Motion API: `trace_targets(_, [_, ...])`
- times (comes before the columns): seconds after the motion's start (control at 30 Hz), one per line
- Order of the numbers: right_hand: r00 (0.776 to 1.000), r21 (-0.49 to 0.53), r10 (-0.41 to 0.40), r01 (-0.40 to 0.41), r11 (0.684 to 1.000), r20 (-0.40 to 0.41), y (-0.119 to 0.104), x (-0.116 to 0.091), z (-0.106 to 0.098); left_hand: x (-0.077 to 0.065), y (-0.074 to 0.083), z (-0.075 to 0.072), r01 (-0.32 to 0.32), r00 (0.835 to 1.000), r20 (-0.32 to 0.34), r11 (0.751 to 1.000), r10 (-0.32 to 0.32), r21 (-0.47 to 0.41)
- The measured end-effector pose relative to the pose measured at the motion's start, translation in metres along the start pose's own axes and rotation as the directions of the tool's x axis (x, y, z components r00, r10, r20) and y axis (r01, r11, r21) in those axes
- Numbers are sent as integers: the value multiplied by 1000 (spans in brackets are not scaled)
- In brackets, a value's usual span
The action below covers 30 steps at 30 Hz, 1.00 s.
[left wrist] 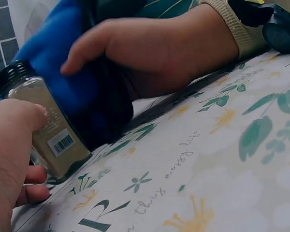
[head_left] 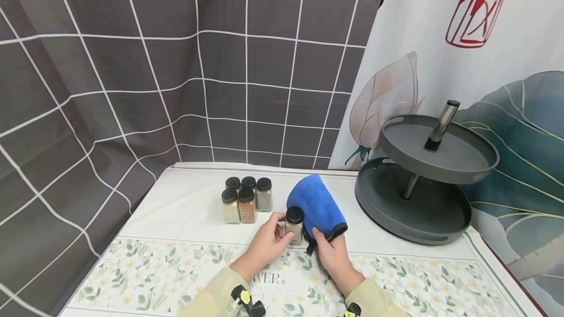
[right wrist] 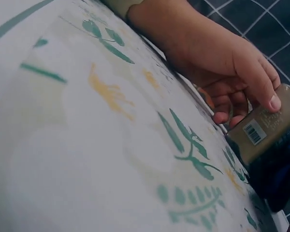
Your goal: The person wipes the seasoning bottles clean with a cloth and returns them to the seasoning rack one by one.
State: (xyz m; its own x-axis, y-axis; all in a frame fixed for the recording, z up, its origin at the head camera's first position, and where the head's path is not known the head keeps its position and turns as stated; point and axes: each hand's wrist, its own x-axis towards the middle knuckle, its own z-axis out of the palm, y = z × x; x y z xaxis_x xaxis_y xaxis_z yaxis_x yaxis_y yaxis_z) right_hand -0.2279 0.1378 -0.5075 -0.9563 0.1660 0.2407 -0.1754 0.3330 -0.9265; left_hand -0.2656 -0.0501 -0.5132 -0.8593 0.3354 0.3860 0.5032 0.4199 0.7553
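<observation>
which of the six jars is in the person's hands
The jar beside the blue cloth: the left hand grips it, while the other five jars stand grouped farther left, untouched.

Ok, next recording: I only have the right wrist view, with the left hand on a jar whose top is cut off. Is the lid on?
Observer: Yes, the head view shows a black lid on the jar.
Reviewer: I see dark blue at my right edge. Is the right hand holding that?
Observer: Yes, the right hand holds it: a blue cloth, right beside the jar.
Reviewer: And how many other jars are on the table?
Observer: Five other jars, grouped on the table, left of the held one in the head view.
</observation>
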Motion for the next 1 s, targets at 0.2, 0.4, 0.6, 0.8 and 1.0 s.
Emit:
trace_targets(0.2, [998,-1,-61,61,998,2,2,-1,1,-1,1,0,30,999,-17,999,-30,-24])
trace_targets(0.4, [997,33,-76,76,997,-17,2,-1,-1,0,2,0,83,996,-24,996,-84,-43])
trace_targets(0.6, [998,51,-55,57,997,-35,3,-1,-1,0,2,0,102,995,-16,993,-103,-55])
trace_targets(0.8, [997,-22,-79,79,997,-2,2,-1,1,1,2,-1,102,994,-18,992,-104,-77])
trace_targets(1.0, [998,-1,-54,54,999,-19,1,-1,0,2,2,-1,103,994,-14,991,-105,-88])
